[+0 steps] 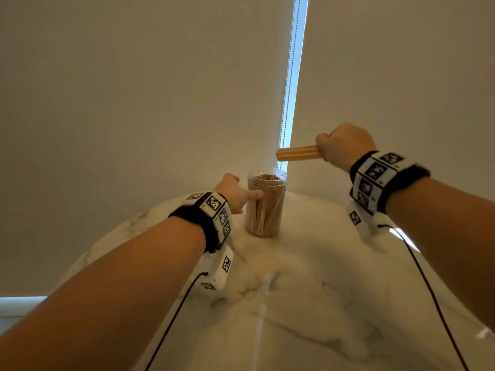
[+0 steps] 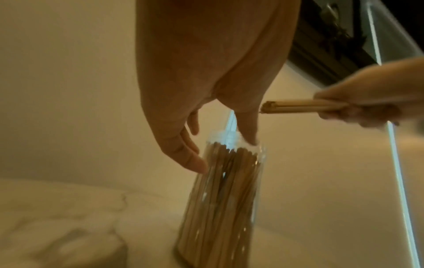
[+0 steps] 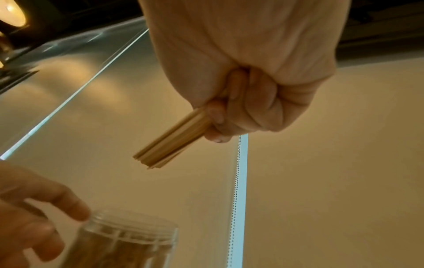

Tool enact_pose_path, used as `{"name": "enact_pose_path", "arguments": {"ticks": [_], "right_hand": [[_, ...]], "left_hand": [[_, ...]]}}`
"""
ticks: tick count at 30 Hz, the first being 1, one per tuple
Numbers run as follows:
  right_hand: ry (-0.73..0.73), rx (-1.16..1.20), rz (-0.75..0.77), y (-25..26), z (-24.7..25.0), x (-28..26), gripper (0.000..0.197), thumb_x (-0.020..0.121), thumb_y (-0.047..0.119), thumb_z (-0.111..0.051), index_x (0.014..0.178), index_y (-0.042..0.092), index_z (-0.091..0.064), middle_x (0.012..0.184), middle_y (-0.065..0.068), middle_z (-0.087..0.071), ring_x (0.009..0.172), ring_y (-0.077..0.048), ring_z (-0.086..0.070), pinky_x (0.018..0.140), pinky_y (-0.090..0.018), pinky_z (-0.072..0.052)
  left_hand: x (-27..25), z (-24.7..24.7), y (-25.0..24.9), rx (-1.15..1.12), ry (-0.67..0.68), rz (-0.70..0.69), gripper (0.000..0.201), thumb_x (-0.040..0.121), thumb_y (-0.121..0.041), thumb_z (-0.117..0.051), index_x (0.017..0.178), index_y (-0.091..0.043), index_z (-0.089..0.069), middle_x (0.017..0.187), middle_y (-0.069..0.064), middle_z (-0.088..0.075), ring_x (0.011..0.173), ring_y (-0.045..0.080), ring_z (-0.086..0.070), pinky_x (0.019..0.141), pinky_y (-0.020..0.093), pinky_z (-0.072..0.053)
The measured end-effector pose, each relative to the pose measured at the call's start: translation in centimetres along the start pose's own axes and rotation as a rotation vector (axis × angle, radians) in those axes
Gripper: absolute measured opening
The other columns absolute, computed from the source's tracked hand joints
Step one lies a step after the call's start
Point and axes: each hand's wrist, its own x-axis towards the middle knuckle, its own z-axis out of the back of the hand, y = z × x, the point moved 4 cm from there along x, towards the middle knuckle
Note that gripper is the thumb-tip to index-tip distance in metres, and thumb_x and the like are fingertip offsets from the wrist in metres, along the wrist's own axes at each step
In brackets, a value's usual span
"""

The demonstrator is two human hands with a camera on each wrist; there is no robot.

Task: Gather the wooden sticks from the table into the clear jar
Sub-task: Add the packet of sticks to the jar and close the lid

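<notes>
A clear jar (image 1: 266, 207), packed with upright wooden sticks, stands on the marble table (image 1: 308, 277) near its far edge. My left hand (image 1: 249, 199) reaches it from the left; the thumb lies against its upper wall. In the left wrist view the left hand (image 2: 226, 156) straddles the jar (image 2: 220, 208), with straight fingers (image 2: 195, 163) touching one side and the thumb near the rim. My right hand (image 1: 324, 151) grips a bundle of sticks (image 1: 296, 153), level in the air, above and right of the jar mouth. The right wrist view shows that fist (image 3: 229, 116) round the bundle (image 3: 169, 145), with the jar (image 3: 128, 243) below.
Beige roller blinds hang just behind the table, with a bright gap and a bead chain (image 1: 290, 84) between them. Black cables (image 1: 174, 317) run from both wrist cameras across the table. The table's rounded far edge curves just behind the jar.
</notes>
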Motion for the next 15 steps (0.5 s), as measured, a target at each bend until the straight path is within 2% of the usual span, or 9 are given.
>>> {"name": "enact_pose_path", "arguments": {"ticks": [2, 3, 5, 8, 11, 13, 15], "right_hand": [[0.001, -0.123, 0.082, 1.3, -0.6, 1.8, 0.034, 0.097, 0.031, -0.045, 0.08, 0.007, -0.062, 0.074, -0.009, -0.056, 0.069, -0.028, -0.052, 0.058, -0.03, -0.038], [-0.004, -0.174, 0.126, 2.0, -1.0, 2.4, 0.031, 0.098, 0.029, -0.046, 0.079, 0.009, -0.061, 0.073, -0.008, -0.056, 0.071, -0.028, -0.052, 0.061, -0.031, -0.039], [0.001, -0.234, 0.175, 3.2, -2.1, 3.3, 0.031, 0.097, 0.029, -0.047, 0.077, 0.01, -0.061, 0.066, -0.005, -0.052, 0.071, -0.028, -0.053, 0.061, -0.031, -0.04], [0.032, -0.333, 0.29, 4.4, -4.1, 4.2, 0.037, 0.095, 0.033, -0.046, 0.07, 0.009, -0.059, 0.063, -0.005, -0.053, 0.068, -0.028, -0.056, 0.06, -0.032, -0.042], [0.057, -0.415, 0.398, 5.4, -5.7, 4.9, 0.044, 0.097, 0.037, -0.045, 0.064, 0.009, -0.056, 0.06, -0.004, -0.051, 0.056, -0.021, -0.049, 0.057, -0.03, -0.039], [0.051, -0.464, 0.449, 6.4, -6.1, 5.1, 0.046, 0.098, 0.041, -0.045, 0.067, 0.01, -0.057, 0.061, -0.004, -0.051, 0.059, -0.021, -0.051, 0.057, -0.03, -0.041], [0.021, -0.506, 0.477, 7.3, -6.2, 5.2, 0.046, 0.099, 0.043, -0.045, 0.066, 0.012, -0.053, 0.065, -0.005, -0.05, 0.069, -0.027, -0.057, 0.059, -0.032, -0.042]], "left_hand": [[1.6, -0.9, -0.8, 0.177, -0.007, -0.08, 0.13, 0.058, -0.062, -0.085, 0.155, -0.016, -0.012, 0.146, 0.016, -0.042, 0.128, 0.033, -0.049, 0.104, 0.045, -0.046], [2.3, -1.5, -1.0, 0.213, -0.021, -0.117, 0.144, 0.051, -0.067, -0.085, 0.157, -0.016, -0.002, 0.15, 0.017, -0.038, 0.133, 0.034, -0.045, 0.108, 0.046, -0.042], [3.6, -2.5, -1.2, 0.178, -0.03, -0.155, 0.158, 0.044, -0.068, -0.087, 0.157, -0.016, 0.01, 0.154, 0.017, -0.033, 0.139, 0.034, -0.038, 0.113, 0.047, -0.036], [4.9, -3.6, -1.1, 0.045, 0.011, -0.164, 0.154, 0.05, -0.06, -0.09, 0.156, -0.013, 0.012, 0.156, 0.013, -0.034, 0.141, 0.03, -0.037, 0.114, 0.042, -0.035], [5.4, -4.1, -0.4, -0.033, 0.043, -0.213, 0.132, 0.06, -0.052, -0.089, 0.156, -0.011, -0.008, 0.143, 0.008, -0.048, 0.131, 0.026, -0.048, 0.103, 0.034, -0.042], [5.4, -4.2, 0.2, -0.085, 0.067, -0.242, 0.119, 0.064, -0.045, -0.09, 0.152, -0.014, -0.017, 0.133, 0.003, -0.054, 0.12, 0.02, -0.054, 0.092, 0.028, -0.042], [5.3, -4.3, 0.7, -0.139, 0.084, -0.258, 0.114, 0.067, -0.041, -0.089, 0.152, -0.016, -0.017, 0.127, -0.001, -0.054, 0.112, 0.015, -0.053, 0.088, 0.027, -0.04]]}}
